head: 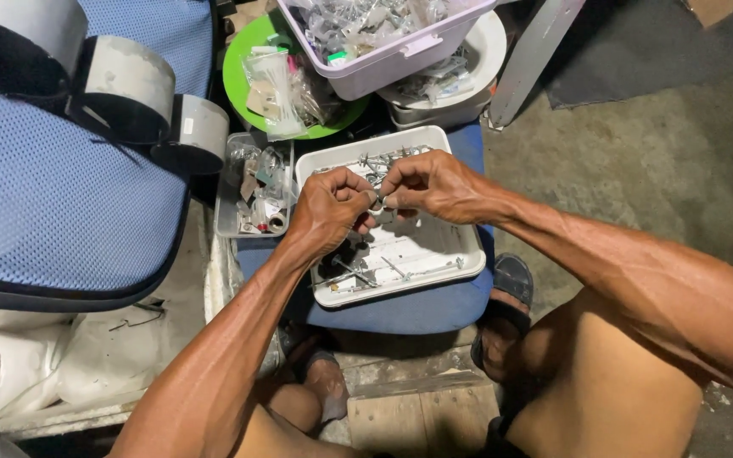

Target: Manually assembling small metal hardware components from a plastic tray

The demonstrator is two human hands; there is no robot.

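I am sitting low and looking down at my two hands, which are meeting over a white tray (468, 254). My left hand (328, 212) is curling into a loose fist, with the fingertips pressed together on a small metal part (378, 203). My right hand (434, 182) is coming from the other side, and its thumb and first fingers are pinching the same part, so both hands are touching at that point. The part is very small and mostly hidden by my fingers (I cannot tell its exact shape), and it is hanging just above the middle of the tray.

The tray is resting on a blue cushion (417, 309). Inside the tray, thin metal rods (400, 270) are lying on the bottom near my left wrist, and more small metal pieces (375, 165) are lying at the far end, behind my knuckles.

Just beside the tray, on its left, a clear box (231, 212) is holding mixed small hardware. Behind it a green plate (239, 76) is carrying plastic bags (286, 85). A lilac bin (400, 55) with more bagged parts is standing at the top, partly over a white bowl (489, 51). At the far left a blue mesh chair (53, 203) is filling the view. My feet in dark sandals (511, 284) are resting on the concrete floor (655, 153).
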